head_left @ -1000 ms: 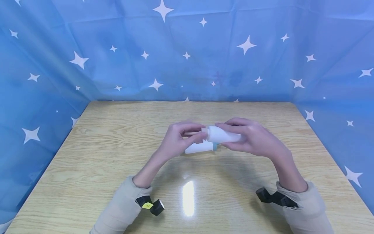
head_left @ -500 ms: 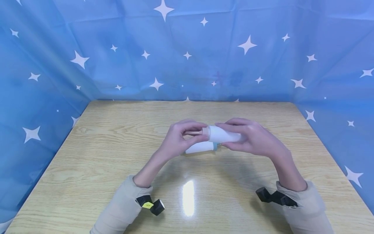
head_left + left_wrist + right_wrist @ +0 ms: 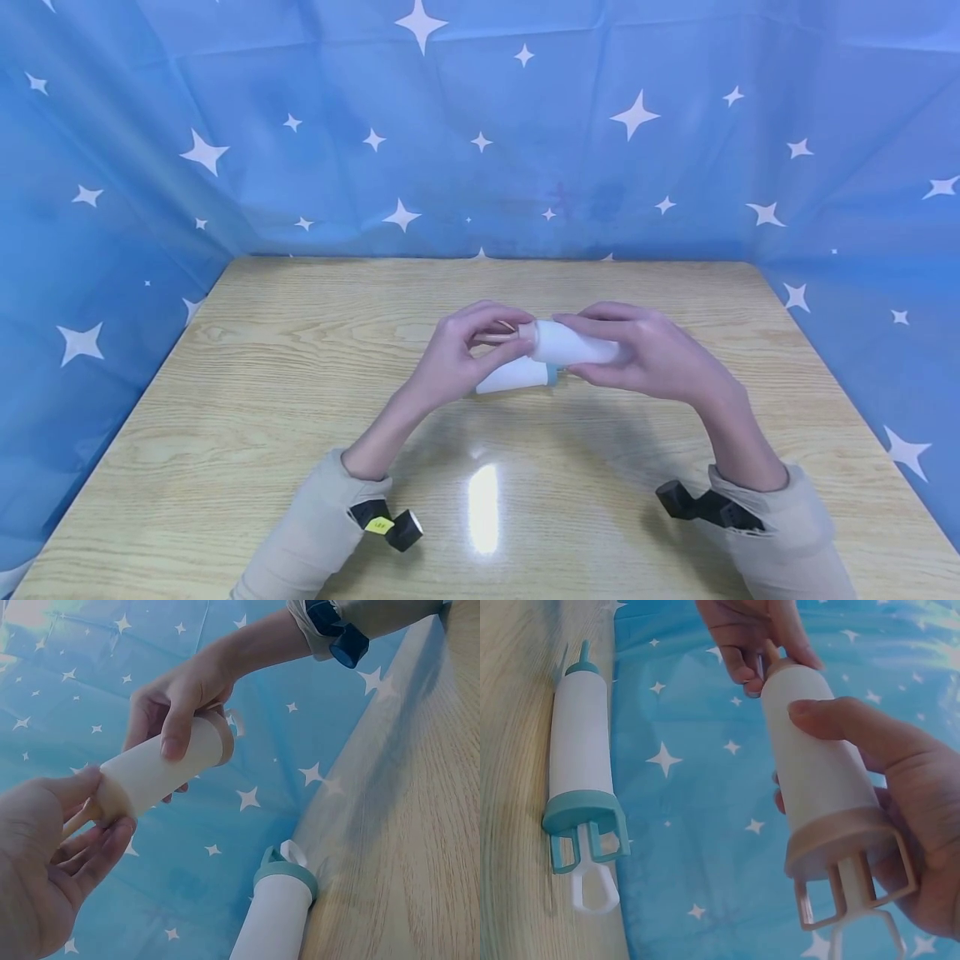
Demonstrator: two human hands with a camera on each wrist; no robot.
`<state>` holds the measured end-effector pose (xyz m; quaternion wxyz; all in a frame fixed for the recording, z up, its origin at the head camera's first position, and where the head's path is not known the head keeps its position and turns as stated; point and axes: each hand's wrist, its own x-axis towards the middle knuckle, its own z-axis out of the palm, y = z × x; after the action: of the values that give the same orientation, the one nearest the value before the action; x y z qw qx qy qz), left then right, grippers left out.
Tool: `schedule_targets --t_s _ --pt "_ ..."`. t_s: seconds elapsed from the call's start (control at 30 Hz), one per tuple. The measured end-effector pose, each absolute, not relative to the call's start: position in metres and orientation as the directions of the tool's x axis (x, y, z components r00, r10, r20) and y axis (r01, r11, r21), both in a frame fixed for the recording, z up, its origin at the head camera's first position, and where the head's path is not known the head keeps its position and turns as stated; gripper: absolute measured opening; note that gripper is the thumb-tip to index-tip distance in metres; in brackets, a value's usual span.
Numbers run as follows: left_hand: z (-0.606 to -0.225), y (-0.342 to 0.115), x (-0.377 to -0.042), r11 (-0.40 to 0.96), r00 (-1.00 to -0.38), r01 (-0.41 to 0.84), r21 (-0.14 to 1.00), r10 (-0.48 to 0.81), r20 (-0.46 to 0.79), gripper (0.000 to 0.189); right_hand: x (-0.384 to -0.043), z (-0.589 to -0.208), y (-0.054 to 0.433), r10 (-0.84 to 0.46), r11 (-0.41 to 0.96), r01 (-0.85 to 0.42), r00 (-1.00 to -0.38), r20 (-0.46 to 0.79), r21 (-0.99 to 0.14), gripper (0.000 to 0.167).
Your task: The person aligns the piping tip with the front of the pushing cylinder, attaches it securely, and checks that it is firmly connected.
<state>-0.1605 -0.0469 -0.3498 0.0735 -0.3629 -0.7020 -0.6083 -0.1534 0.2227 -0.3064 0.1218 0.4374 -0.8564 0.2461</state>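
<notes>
Both hands hold a large plunger syringe with a white barrel (image 3: pixel 573 343) raised over the table. My right hand (image 3: pixel 663 354) grips the barrel, thumb along its side in the right wrist view. The brown nozzle cap (image 3: pixel 112 799) is pinched between the thumb and fingers of my left hand (image 3: pixel 450 358), and its thin tip points back toward that palm. At the other end sit a brown finger-grip collar (image 3: pixel 844 840) and a white plunger ring (image 3: pixel 866 930). A second syringe (image 3: pixel 583 739), white with teal ends, lies on the table below the hands.
The wood-grain table (image 3: pixel 300 317) carries a bright light reflection (image 3: pixel 483 508) near its front. Behind and beside it hangs a blue cloth (image 3: pixel 480 167) with white stars. Black cameras (image 3: pixel 405 531) are strapped on both sleeved wrists.
The left thumb and fingers have shifted slightly around the brown nozzle cap, with the left knuckles a little higher now. The right hand keeps its grip on the barrel in nearly the same place.
</notes>
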Motion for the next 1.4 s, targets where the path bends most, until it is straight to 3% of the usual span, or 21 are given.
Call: schedule_targets --t_s 0.27,0.9,1.27,1.4 --pt "-0.3492 -0.0470 -0.1590 0.034 -0.766 0.549 0.835 0.419 0.487 0.025 -0.1531 -0.3055 0.2214 -0.693 0.483 -0.823 -0.568 0.443 -0.300 0.054" --pt "-0.3482 -0.0479 -0.1605 -0.009 -0.691 0.640 0.768 0.430 0.581 0.028 -0.1530 -0.3062 0.2220 -0.693 0.491 -0.818 -0.575 0.435 -0.300 0.055" --pt "-0.3503 -0.0468 -0.1606 0.059 -0.751 0.581 0.812 0.422 0.507 0.030 -0.1529 -0.3066 0.2229 -0.694 0.481 -0.825 -0.565 0.447 -0.296 0.054" --pt "-0.3512 -0.0469 -0.1611 0.061 -0.746 0.591 0.804 0.420 0.517 0.028 -0.1535 -0.3074 0.2234 -0.694 0.481 -0.826 -0.563 0.449 -0.294 0.054"
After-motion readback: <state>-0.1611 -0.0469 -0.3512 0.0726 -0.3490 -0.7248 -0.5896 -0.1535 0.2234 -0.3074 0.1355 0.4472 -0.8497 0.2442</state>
